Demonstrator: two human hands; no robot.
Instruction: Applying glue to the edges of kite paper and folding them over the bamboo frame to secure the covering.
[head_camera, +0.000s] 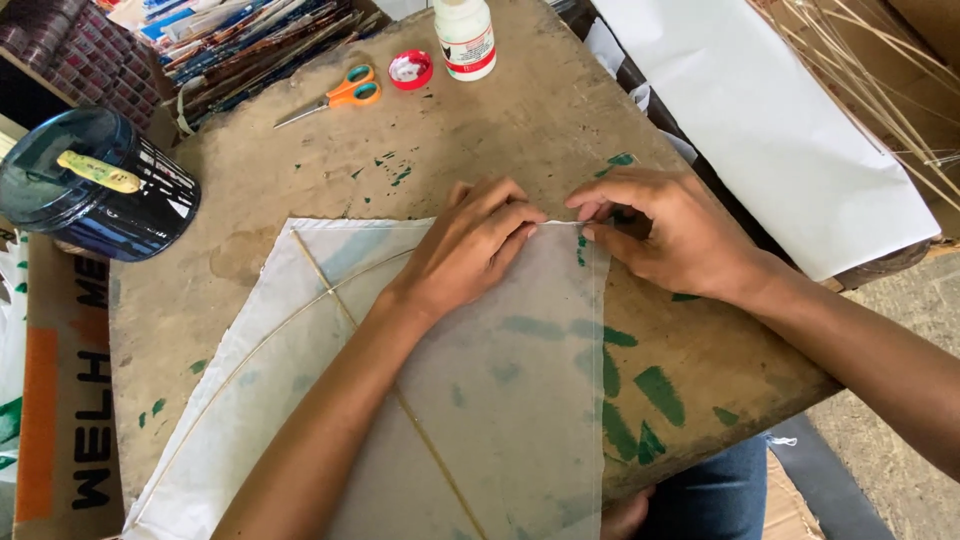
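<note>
A thin white paper kite with slim bamboo sticks glued across it lies flat on a worn wooden board. My left hand rests palm down on the kite's top edge, fingers pressing the paper near its upper right corner. My right hand is just beside it, thumb and fingertips pinching the folded top edge at that corner. The two hands almost touch.
Orange-handled scissors, a red cap and a white glue bottle lie at the board's far side. A dark tin stands at left. White paper sheets and thin sticks lie to the right.
</note>
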